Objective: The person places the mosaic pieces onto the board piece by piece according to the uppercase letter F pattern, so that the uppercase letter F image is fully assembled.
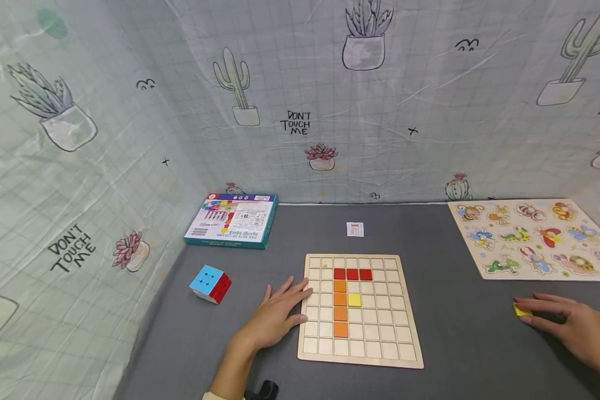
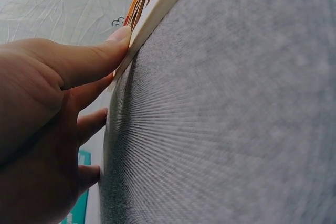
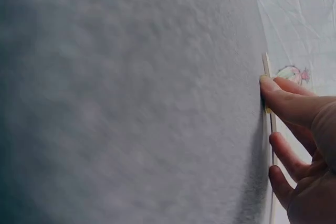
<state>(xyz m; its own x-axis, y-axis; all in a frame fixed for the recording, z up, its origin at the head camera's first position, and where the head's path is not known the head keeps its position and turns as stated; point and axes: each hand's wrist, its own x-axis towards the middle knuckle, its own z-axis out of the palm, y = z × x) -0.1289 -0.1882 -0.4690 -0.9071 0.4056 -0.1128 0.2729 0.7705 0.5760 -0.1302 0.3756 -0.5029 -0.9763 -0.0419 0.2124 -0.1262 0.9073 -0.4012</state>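
A wooden grid board (image 1: 365, 349) lies flat on the grey table, with red tiles (image 1: 352, 274) in a short row, orange tiles (image 1: 340, 314) in a column below and one yellow tile (image 1: 354, 300) beside that column. My left hand (image 1: 275, 314) rests at the board's left edge, fingers spread, thumb and fingertips touching the rim. In the left wrist view the thumb (image 2: 100, 59) lies against the board's edge. Off to the right, my right hand (image 1: 570, 322) pinches a yellow tile (image 1: 522, 311) between thumb and fingers, close over the table.
A blue-and-red puzzle cube (image 1: 211, 284) sits left of the board, and a flat game box (image 1: 232, 221) lies behind it. Beyond the board is a small printed card (image 1: 355, 229). An insect picture puzzle (image 1: 535, 239) lies at the right rear. A patterned cloth (image 1: 380, 139) hangs behind.
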